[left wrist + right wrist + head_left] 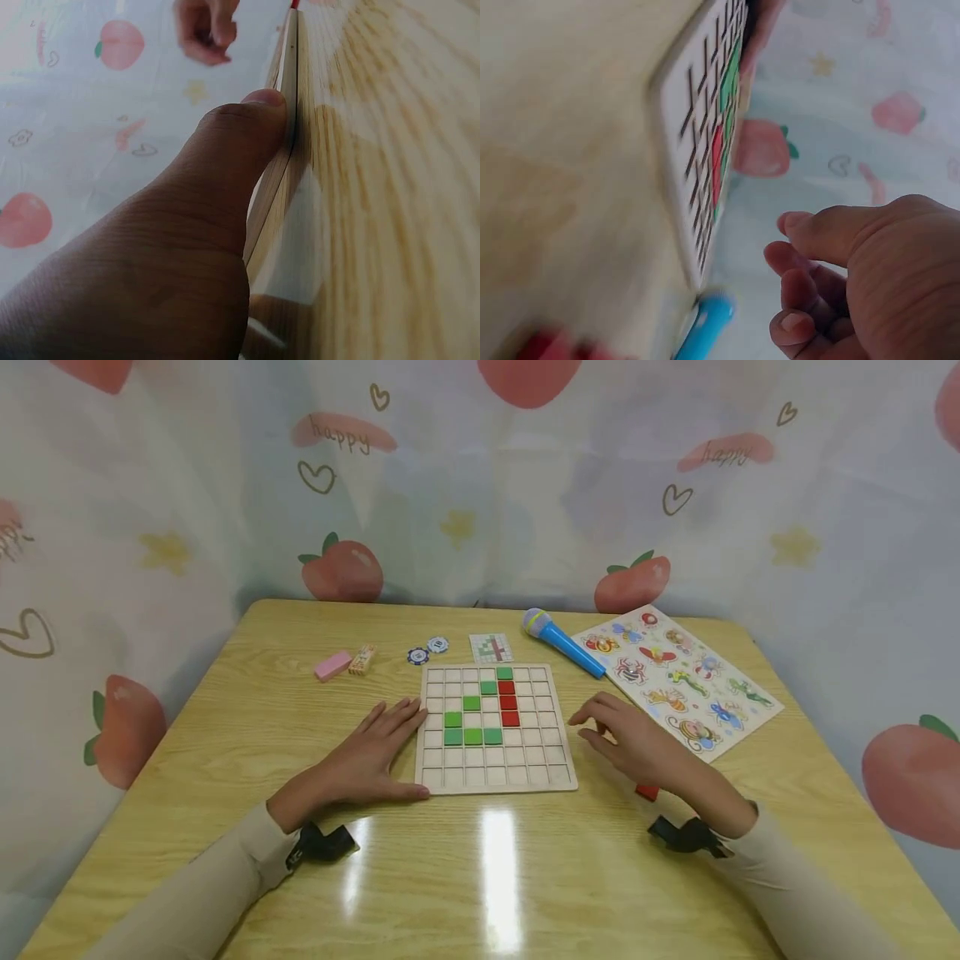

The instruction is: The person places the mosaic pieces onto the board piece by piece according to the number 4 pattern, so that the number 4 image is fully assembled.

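Note:
In the head view a wooden grid board (516, 775) lies flat at the middle of the table. Green tiles (472, 737) form a stepped outline in its cells, and three red tiles (508, 702) stand in a column beside them. With fingers spread, my left hand (367, 756) rests along the board's left edge; its thumb (255, 124) touches the edge in the left wrist view. My right hand (633, 743) hovers just right of the board, fingers loosely bent, nothing held between thumb and fingertips. Partly hidden under that wrist lies a loose red tile (647, 792).
Behind the board lies a small pattern card (491, 648), with two poker chips (427, 651) to its left. Farther left are a pink block (332, 666) and a small patterned block (362, 659). A blue toy microphone (573, 650) and a cartoon-insect sheet (678, 681) occupy the back right.

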`<state>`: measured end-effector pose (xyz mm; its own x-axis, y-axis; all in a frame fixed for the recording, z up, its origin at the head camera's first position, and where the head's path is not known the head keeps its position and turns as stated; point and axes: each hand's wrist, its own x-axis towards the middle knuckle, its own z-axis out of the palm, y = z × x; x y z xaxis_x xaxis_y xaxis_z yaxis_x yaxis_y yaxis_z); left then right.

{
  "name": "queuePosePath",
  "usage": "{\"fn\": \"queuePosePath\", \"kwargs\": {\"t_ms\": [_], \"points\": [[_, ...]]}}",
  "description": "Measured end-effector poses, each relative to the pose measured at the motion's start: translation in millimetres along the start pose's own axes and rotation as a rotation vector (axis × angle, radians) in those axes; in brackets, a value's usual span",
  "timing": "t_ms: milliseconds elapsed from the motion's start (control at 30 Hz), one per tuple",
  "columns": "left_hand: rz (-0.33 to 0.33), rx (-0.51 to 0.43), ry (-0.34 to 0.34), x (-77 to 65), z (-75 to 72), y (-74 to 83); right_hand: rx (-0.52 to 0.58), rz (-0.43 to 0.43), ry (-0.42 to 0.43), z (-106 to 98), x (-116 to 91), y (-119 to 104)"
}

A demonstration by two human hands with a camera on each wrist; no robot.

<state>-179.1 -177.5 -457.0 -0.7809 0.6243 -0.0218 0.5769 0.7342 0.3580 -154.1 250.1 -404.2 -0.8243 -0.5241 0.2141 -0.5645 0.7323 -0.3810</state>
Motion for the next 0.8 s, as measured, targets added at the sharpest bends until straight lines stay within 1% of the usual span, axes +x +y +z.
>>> {"fn": "queuePosePath", "kwargs": {"t_ms": [100,200,267,367,500,600,667,800], "points": [[-0.017,0.004,-0.001,-4.0,-1.5,-2.5,-0.026,-0.003,0.069,-8,-35,11],[-0.027,0.009,0.003,-7.9,-2.7,-4.2,-0.051,0.033,0.112,-12,-64,18],[-0.029,0.009,0.005,-9.3,-3.2,-4.5,-0.054,0.077,0.121,-13,-80,21],[-0.028,0.001,0.005,-9.5,-3.4,-3.6,-0.039,0.149,0.092,-11,-97,22],[-0.014,0.001,0.005,-7.0,-1.6,-3.4,-0.036,0.207,0.042,-3,-109,20],[-0.003,0.009,0.009,-3.3,-0.6,-3.0,-0.049,0.221,0.056,3,-111,20],[0.000,0.011,0.007,-1.2,-0.3,-2.3,-0.035,0.218,0.071,5,-111,20],[0.002,0.007,-0.002,1.6,0.6,-0.2,0.000,0.183,0.072,10,-113,19]]}}
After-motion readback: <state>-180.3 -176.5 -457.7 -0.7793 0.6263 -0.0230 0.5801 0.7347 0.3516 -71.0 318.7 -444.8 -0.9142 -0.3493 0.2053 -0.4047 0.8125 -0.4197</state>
